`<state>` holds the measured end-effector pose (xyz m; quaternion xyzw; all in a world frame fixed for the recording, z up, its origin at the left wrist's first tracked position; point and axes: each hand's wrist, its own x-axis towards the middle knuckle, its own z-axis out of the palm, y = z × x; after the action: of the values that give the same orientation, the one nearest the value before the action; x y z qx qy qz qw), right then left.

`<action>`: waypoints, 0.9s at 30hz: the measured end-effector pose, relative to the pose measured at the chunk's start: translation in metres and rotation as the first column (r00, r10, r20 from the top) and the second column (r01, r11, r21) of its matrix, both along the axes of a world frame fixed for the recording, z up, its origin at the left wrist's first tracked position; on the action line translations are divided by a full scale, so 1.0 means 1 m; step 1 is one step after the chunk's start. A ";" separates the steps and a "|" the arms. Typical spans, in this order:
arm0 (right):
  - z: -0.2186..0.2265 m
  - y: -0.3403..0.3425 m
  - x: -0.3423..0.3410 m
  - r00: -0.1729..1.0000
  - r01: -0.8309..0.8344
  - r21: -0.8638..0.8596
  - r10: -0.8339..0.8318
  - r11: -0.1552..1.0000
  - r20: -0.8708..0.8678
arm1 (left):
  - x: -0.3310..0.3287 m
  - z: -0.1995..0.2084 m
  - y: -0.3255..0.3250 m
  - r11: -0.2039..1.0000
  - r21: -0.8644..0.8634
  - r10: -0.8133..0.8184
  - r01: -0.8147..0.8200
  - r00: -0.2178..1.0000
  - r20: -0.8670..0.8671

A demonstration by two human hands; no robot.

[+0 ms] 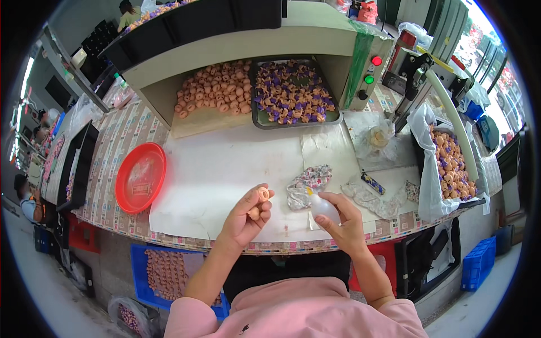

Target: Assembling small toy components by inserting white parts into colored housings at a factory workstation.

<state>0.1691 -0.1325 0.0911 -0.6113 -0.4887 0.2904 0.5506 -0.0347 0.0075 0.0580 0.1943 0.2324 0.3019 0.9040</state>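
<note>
My left hand (245, 217) is raised above the table's front edge and pinches a small orange ring-shaped piece (263, 194) at its fingertips, with another orange piece tucked lower in the fingers. My right hand (341, 218) is closed around a small clear squeeze bottle (321, 206) with a yellow tip pointing left toward the left hand. A crumpled patterned cloth (307, 183) lies just beyond the bottle on the white sheet (225, 169).
A pile of orange pieces (214, 89) and a grey tray of purple-and-orange pieces (293, 93) sit at the back. A red round tray (141, 177) lies left. A bag-lined bin of pieces (451, 166) stands right. A blue crate (163, 273) sits under the table.
</note>
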 end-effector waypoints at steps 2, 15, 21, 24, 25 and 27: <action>-0.004 -0.003 -0.006 0.999 0.049 0.014 -0.048 0.999 -0.022 | 0.004 -0.009 -0.015 0.985 -0.174 0.003 0.017 0.994 0.113; -0.029 -0.011 -0.003 0.947 0.127 0.270 -0.197 0.954 0.254 | 0.027 -0.038 -0.039 0.998 -0.026 -0.062 0.061 0.998 -0.009; -0.033 -0.008 -0.003 0.942 0.136 0.266 -0.208 0.954 0.263 | 0.026 -0.043 -0.040 0.997 0.005 -0.076 0.076 0.997 -0.024; -0.035 -0.007 -0.003 0.944 0.141 0.263 -0.210 0.955 0.255 | 0.027 -0.044 -0.039 0.997 0.008 -0.082 0.082 0.996 -0.023; -0.035 -0.007 -0.003 0.944 0.141 0.262 -0.209 0.955 0.254 | 0.027 -0.043 -0.039 0.996 0.015 -0.083 0.084 0.996 -0.029; -0.036 -0.006 -0.003 0.936 0.143 0.271 -0.219 0.952 0.274 | 0.027 -0.043 -0.039 0.996 0.022 -0.084 0.085 0.996 -0.034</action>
<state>0.1664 -0.1390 0.0551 -0.6178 -0.5402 0.0784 0.5660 -0.0075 -0.0319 0.0150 0.2196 0.2352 0.2627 0.9096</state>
